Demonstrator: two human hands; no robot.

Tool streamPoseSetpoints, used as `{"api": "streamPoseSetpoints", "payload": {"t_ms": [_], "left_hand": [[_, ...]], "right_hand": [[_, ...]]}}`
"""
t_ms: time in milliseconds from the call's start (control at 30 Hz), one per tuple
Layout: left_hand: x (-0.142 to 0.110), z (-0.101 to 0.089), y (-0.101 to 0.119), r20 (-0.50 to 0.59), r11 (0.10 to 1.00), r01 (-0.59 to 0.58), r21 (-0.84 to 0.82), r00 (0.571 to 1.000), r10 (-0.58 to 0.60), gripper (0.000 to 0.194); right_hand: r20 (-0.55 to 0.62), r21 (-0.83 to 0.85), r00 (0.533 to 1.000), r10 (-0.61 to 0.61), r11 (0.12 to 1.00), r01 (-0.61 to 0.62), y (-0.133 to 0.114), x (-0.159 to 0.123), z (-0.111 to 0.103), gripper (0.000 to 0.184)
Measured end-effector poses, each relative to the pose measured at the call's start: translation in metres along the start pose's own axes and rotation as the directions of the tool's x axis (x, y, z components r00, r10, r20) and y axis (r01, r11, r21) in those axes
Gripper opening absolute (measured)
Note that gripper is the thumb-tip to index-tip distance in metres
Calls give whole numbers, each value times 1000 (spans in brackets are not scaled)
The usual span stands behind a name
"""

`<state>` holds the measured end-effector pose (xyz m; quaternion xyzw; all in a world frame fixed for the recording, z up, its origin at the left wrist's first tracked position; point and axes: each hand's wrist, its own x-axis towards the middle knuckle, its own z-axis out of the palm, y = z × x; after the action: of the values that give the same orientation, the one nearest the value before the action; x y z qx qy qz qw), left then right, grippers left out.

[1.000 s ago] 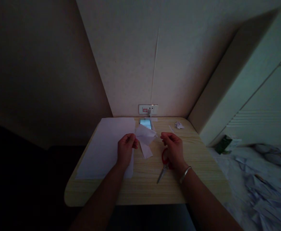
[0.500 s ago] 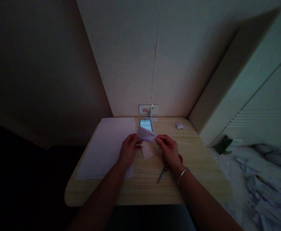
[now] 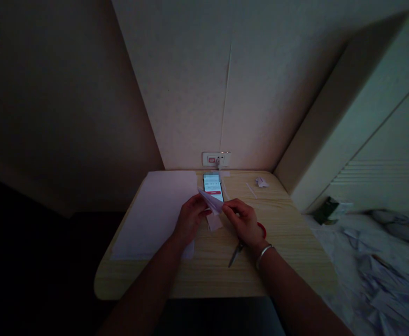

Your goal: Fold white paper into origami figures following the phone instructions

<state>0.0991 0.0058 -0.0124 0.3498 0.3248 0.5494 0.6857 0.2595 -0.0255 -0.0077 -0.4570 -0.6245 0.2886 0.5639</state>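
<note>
White paper (image 3: pixel 211 200) pinched, left hand (image 3: pixel 190 219), right hand (image 3: pixel 243 222)

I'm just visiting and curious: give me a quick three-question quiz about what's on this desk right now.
1. True or false: both hands pinch the same folded paper.
2. Which lies partly under the right hand? A) a stapler B) red-handled scissors C) a pen
3. What glowing thing lies on the table just below the wall socket?

Key:
1. True; the left hand and the right hand both grip it.
2. B
3. A phone, screen lit.
</note>
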Motion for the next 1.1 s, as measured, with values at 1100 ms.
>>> {"api": "streamPoseSetpoints", "payload": {"t_ms": [1100], "left_hand": [[-2, 3, -4, -35, 998, -24, -57, 999, 22, 30]], "right_hand": [[-89, -256, 986, -139, 960, 112, 5, -4, 0, 10]]}}
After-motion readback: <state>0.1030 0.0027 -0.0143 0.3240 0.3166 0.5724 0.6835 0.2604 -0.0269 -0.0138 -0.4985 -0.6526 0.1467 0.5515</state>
